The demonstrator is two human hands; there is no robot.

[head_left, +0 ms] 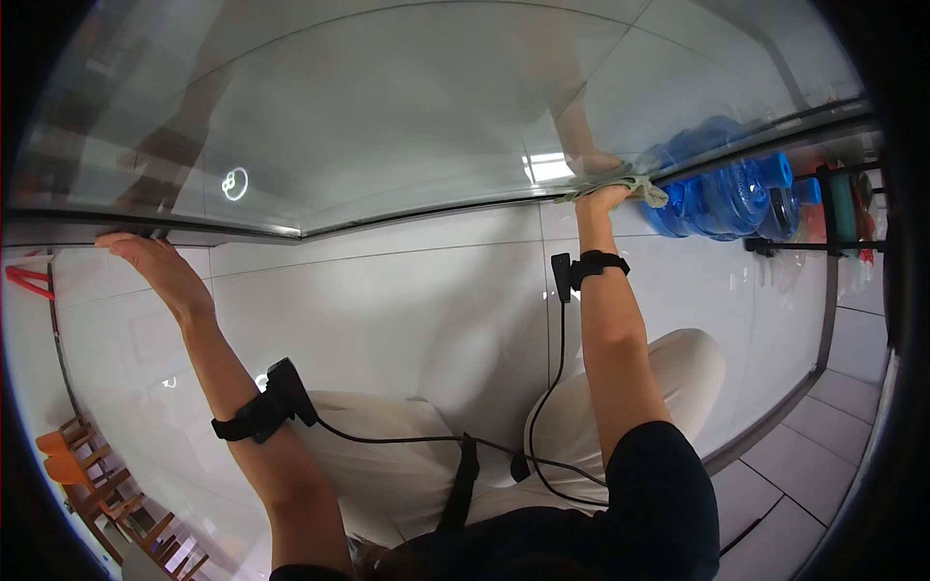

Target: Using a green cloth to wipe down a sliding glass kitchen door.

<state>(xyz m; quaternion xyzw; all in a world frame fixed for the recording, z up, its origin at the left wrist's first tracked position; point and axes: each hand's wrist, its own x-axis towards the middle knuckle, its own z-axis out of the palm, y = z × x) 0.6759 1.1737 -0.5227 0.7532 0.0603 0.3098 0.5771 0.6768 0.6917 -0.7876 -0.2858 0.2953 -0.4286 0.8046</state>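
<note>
A glass door panel (407,116) in a dark metal frame stands before me, slightly ajar-looking at its lower corner, and mirrors both arms. My left hand (149,265) rests with its fingers against the dark frame (247,231) at the left; the fingertips are partly hidden behind it. My right hand (607,197) presses a greenish cloth (650,190) to the glass, close to the frame's edge. Each forearm wears a black strap with a small device, joined by black cables.
Large blue water bottles (726,200) lie at the right beside a black metal rack (832,210). A red object (29,282) stands at the far left. Wooden chairs (123,501) and orange items are at the lower left. White glossy tiles (392,312) cover the floor.
</note>
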